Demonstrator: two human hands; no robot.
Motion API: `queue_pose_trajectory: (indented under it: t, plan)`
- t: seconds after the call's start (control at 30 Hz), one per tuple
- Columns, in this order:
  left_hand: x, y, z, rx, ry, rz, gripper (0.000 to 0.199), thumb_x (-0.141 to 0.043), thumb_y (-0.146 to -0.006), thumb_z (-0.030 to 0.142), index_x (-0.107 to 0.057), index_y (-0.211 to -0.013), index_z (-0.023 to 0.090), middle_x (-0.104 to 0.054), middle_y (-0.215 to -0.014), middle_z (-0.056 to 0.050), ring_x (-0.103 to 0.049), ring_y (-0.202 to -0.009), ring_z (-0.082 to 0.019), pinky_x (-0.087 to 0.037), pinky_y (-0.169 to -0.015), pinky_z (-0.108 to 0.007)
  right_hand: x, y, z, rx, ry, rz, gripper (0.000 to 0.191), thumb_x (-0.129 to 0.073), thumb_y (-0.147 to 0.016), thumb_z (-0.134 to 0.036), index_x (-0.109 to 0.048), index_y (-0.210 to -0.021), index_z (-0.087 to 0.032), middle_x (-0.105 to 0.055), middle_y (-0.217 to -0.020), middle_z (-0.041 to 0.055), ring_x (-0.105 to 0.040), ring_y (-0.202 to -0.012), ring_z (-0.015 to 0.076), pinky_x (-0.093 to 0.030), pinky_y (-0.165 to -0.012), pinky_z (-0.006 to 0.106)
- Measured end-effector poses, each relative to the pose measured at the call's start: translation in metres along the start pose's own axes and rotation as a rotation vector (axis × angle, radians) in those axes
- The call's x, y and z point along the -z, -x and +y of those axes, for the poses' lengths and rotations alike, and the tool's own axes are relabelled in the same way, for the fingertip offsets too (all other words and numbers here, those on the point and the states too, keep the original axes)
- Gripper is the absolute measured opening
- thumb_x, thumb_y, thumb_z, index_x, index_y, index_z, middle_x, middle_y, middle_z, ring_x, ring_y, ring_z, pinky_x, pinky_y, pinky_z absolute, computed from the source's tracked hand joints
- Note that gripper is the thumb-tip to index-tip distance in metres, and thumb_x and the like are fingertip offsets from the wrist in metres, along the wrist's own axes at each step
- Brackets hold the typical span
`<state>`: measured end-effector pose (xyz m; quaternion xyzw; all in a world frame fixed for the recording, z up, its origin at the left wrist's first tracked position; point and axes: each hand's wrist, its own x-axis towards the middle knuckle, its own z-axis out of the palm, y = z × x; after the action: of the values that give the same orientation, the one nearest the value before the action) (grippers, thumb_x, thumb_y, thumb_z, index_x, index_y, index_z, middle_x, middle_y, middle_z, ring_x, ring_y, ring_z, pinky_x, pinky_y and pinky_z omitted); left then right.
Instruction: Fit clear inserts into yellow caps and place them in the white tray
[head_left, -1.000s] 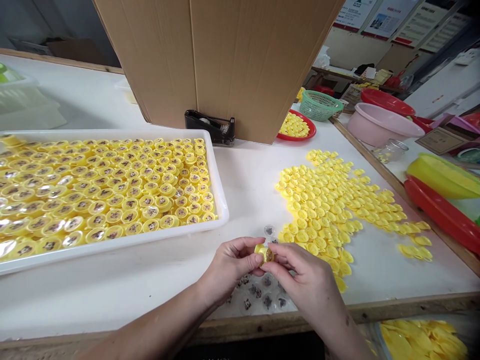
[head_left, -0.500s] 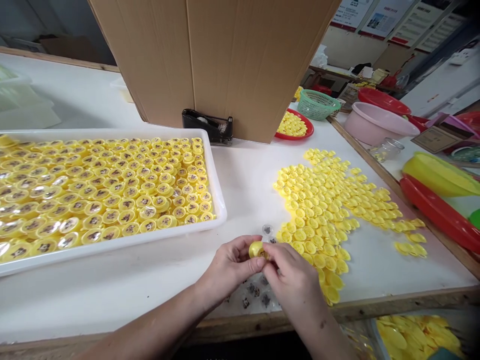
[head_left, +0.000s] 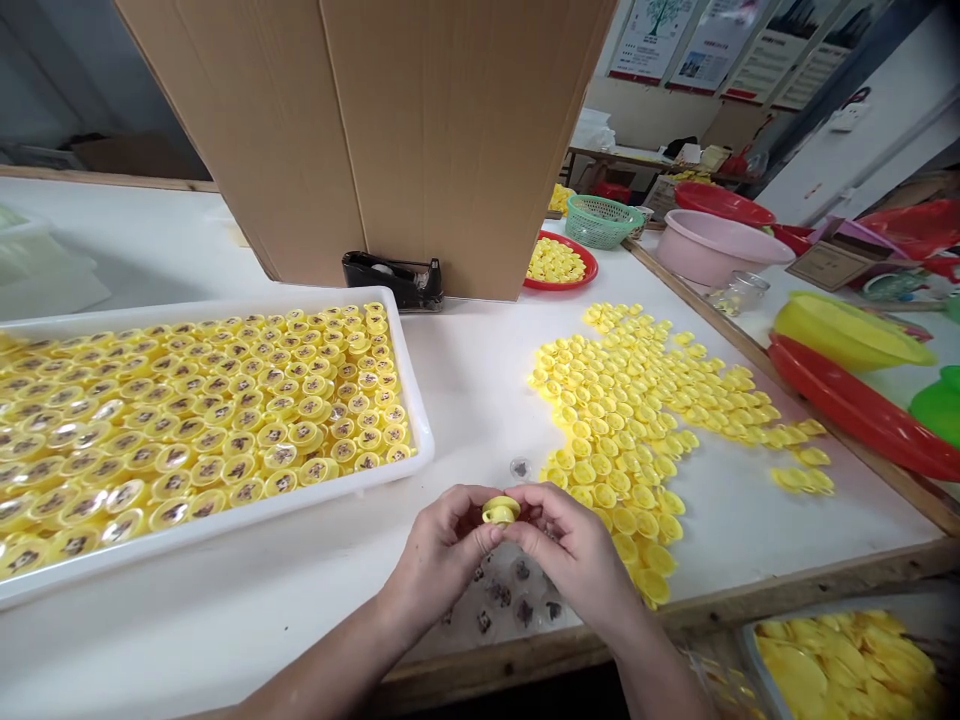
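Between the fingertips of both hands is a small round yellow plastic piece point(head_left: 500, 511), with a wider rim over a narrower body. My left hand point(head_left: 448, 535) pinches it from the left, and my right hand point(head_left: 566, 535) grips it from the right. Under and beside the hands lie several clear round discs point(head_left: 523, 608) with dark printed pictures, partly hidden by the fingers. Right of my right hand spreads a pile of loose yellow plastic caps point(head_left: 622, 420). To the left stands a white tray point(head_left: 421, 440) filled with rows of yellow pieces topped by printed discs.
A large cardboard box point(head_left: 442, 130) stands at the back, with a black tape dispenser point(head_left: 394, 280) before it. Behind the pile are a red plate point(head_left: 589, 265) and a green basket point(head_left: 600, 222). A wooden strip point(head_left: 697, 300) separates basins on the right. Yellow parts fill a container point(head_left: 847, 660) below.
Both hands have turned the yellow piece so its rim now faces up, with fingers on either side. The view has shifted slightly to the right.
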<state>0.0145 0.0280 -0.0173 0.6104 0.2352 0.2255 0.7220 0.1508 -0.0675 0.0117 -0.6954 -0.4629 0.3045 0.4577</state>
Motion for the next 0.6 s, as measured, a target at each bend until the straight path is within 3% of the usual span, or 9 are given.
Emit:
queue_pose_trajectory:
  t: [0.3,0.4,0.5,0.6]
  plan:
    - [0.003,0.005,0.01,-0.134,-0.349,0.035,0.019,-0.06,-0.084,0.032,-0.064,-0.096,0.018,-0.066,-0.092,-0.007,-0.061,-0.082,-0.019,-0.046,-0.073,-0.028,-0.008,0.007,0.006,0.12,-0.012,0.084,0.009,-0.064,-0.08,-0.023,-0.065,-0.088,-0.021,-0.066,-0.079,0.0013,-0.061,-0.071,0.0145,-0.052,-0.066,0.026]
    - [0.003,0.001,0.005,-0.088,-0.301,0.026,0.021,-0.059,-0.084,0.034,-0.064,-0.098,0.018,-0.066,-0.093,-0.008,-0.061,-0.084,-0.02,-0.046,-0.074,-0.029,-0.012,0.004,0.01,0.063,-0.082,0.107,0.011,-0.064,-0.08,-0.026,-0.065,-0.089,-0.02,-0.067,-0.081,0.0027,-0.062,-0.072,0.0153,-0.053,-0.067,0.028]
    - [0.003,-0.001,0.005,-0.037,-0.223,0.041,0.031,-0.057,-0.085,0.036,-0.06,-0.112,0.019,-0.065,-0.101,-0.01,-0.06,-0.088,-0.021,-0.047,-0.077,-0.03,-0.014,-0.001,0.012,-0.038,-0.196,0.113,0.017,-0.064,-0.08,-0.031,-0.065,-0.09,-0.019,-0.068,-0.082,0.004,-0.062,-0.072,0.0159,-0.053,-0.067,0.028]
    - [0.005,0.005,0.018,-0.119,-0.328,0.051,0.048,-0.064,-0.081,0.034,-0.052,-0.125,0.023,-0.057,-0.116,-0.011,-0.056,-0.099,-0.023,-0.047,-0.081,-0.03,-0.015,-0.004,0.015,-0.113,-0.314,0.117,0.02,-0.064,-0.08,-0.034,-0.065,-0.092,-0.019,-0.068,-0.082,0.0042,-0.062,-0.071,0.0152,-0.053,-0.064,0.026]
